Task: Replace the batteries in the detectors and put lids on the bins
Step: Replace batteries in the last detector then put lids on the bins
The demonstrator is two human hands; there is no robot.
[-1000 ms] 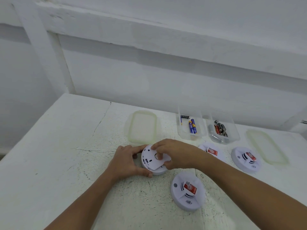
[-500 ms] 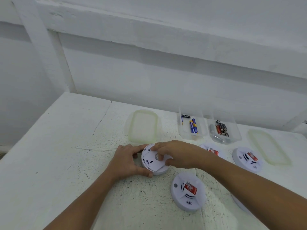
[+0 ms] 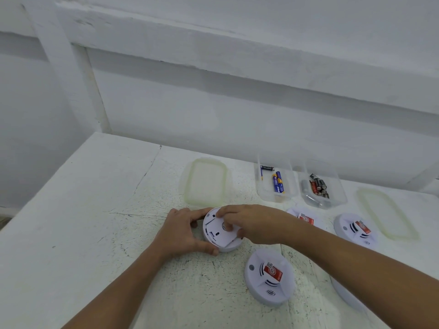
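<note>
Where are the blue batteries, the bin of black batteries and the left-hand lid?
Blue batteries [image 3: 278,184], head view: on the blue label.
Bin of black batteries [image 3: 339,187], head view: its clear right wall.
Left lid [image 3: 206,182], head view: its middle panel.

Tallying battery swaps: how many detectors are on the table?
5: held detector at centre; front detector; third detector behind the right forearm; far-right detector beside the right lid; fifth detector mostly hidden under that forearm.

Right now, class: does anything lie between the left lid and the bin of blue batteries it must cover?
Nothing visible does. Only bare table separates the left lid from the bin of blue batteries; the held detector lies nearer the camera.
</note>
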